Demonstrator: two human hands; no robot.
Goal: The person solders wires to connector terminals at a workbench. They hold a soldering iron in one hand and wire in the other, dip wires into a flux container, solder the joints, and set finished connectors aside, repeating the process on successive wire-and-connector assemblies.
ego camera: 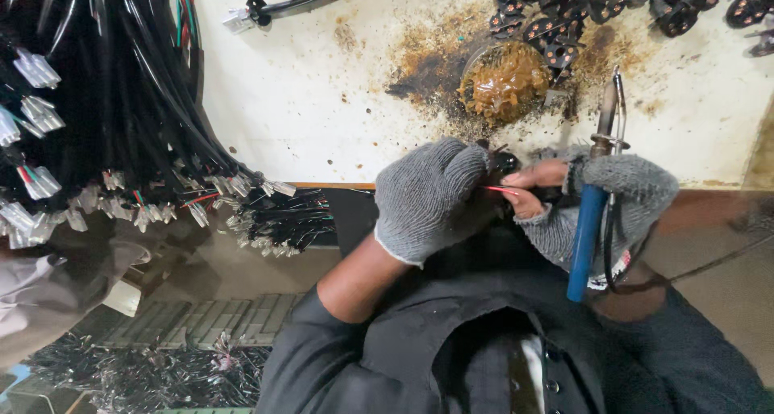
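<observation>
- My bare fingers (538, 174) poke out of the cut-off grey glove on my right hand (601, 196) and pinch a thin red wire (501, 191); the same hand grips the blue-handled soldering iron (588, 220), its metal tip pointing up and away over the desk (322, 83).
- My left hand (431, 196), in a full grey glove, is curled shut around a small black connector (506, 162), just at the desk's front edge; the red wire runs into it. How much of the part is inside the fist I cannot tell.
- I judge this as the step of seating the wire end on the connector before soldering. The next move calls for a steady left hand and for turning the iron so its tip meets the joint.
- Beyond my hands sits a round tin of brown flux (506, 82) amid scorch stains, with black round connectors (564, 19) past it.
- To my left hangs a thick bundle of black cables (121, 99) with white plugs.
</observation>
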